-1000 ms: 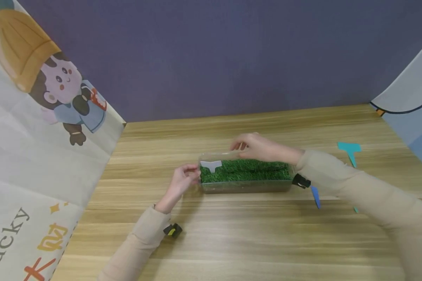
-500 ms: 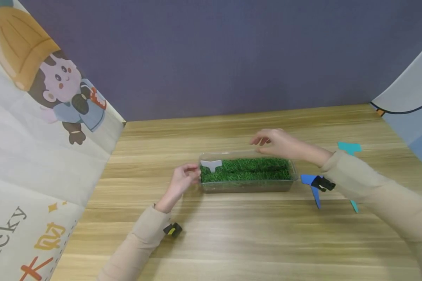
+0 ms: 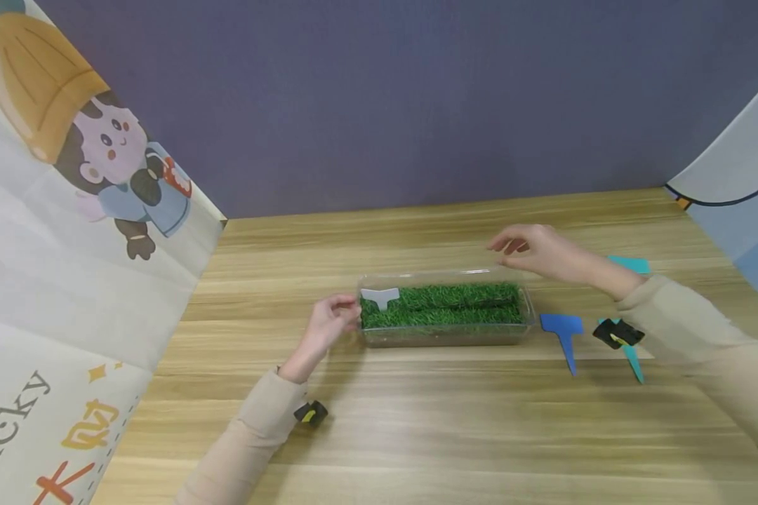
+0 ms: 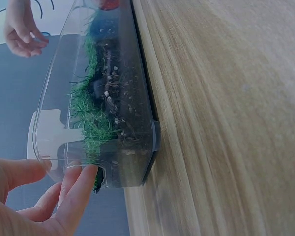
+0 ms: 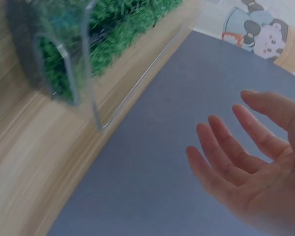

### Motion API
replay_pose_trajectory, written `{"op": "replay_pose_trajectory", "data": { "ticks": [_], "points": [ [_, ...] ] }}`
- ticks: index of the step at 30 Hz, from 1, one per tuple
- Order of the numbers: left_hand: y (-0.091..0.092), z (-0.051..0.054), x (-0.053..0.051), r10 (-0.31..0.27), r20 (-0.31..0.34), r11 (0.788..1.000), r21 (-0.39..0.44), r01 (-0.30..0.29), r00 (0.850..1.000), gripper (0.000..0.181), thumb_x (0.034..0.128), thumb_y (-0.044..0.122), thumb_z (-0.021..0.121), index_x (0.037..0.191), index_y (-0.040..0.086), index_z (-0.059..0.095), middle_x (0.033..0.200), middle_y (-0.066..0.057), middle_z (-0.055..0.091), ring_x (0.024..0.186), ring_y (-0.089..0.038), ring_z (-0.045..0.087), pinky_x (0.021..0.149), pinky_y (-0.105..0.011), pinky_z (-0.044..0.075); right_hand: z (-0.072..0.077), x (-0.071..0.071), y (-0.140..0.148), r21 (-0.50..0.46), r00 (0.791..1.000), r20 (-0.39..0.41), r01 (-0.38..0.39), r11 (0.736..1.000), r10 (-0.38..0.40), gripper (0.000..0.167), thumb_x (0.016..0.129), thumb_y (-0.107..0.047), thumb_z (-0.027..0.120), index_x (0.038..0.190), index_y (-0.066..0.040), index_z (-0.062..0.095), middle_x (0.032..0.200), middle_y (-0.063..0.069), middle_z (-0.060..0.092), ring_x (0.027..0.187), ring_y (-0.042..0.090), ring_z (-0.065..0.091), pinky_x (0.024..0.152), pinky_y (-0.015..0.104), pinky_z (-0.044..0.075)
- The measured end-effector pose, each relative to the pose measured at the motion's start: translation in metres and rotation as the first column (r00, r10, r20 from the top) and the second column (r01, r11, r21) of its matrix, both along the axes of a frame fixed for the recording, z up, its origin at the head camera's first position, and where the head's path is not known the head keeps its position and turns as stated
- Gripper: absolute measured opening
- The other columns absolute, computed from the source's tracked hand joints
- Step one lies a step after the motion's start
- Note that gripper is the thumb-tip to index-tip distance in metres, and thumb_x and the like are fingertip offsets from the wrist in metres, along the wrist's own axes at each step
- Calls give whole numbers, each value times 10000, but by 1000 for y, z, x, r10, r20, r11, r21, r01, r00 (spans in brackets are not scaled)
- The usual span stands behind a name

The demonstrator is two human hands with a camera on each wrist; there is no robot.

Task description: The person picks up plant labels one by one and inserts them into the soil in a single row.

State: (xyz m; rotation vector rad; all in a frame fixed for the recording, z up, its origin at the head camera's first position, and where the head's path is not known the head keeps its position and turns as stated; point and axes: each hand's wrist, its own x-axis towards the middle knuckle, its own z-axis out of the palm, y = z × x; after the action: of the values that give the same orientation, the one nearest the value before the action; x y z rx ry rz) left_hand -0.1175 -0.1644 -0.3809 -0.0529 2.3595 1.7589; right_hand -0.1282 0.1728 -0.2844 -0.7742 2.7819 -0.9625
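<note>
A clear plastic box point(image 3: 445, 337) with strips of green artificial grass point(image 3: 455, 294) stands on the table. Dark, soil-like filling shows through its wall in the left wrist view. At the box's left end, a white T-shaped plant label point(image 3: 382, 297) stands in the grass. My left hand point(image 3: 330, 324) holds that end, thumb at the rim and fingertips by the arched cutout. Behind the box's right end, my right hand point(image 3: 546, 254) hovers with loosely bent fingers and nothing in them. A blue plant label point(image 3: 563, 332) lies right of the box.
Further right lie two teal plant labels, a rear one point(image 3: 632, 265) and a front one point(image 3: 634, 365), both partly hidden by my right arm and its wrist camera point(image 3: 617, 334). A dark blue panel point(image 3: 417, 105) borders the table's point(image 3: 417, 421) back edge.
My right hand has moved right, from above the box's middle to beyond its right end, uncovering the blue plant label. My left hand and the box have stayed put.
</note>
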Motion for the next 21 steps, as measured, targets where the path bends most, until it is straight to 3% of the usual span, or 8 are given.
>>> {"op": "replay_pose_trajectory", "data": {
  "ticks": [12, 21],
  "points": [
    [-1, 1, 1, -7, 3, 1000, -3, 7, 1000, 321, 829, -5, 547, 1135, -86, 498, 1045, -219, 540, 892, -309, 578, 773, -319, 541, -9, -8, 39, 42, 997, 10, 81, 996, -82, 264, 860, -53, 549, 1101, 55, 552, 1003, 197, 591, 869, 306, 575, 736, 372, 529],
    [-13, -1, 9, -63, -57, 997, 43, 65, 996, 302, 821, 13, 569, 1095, -102, 513, 974, -200, 565, 821, -271, 597, 746, -322, 550, -21, 2, 59, 71, 977, 78, 191, 979, -197, 293, 877, -76, 526, 1128, 76, 517, 1029, 241, 562, 920, 372, 542, 672, 376, 527]
  ]
}}
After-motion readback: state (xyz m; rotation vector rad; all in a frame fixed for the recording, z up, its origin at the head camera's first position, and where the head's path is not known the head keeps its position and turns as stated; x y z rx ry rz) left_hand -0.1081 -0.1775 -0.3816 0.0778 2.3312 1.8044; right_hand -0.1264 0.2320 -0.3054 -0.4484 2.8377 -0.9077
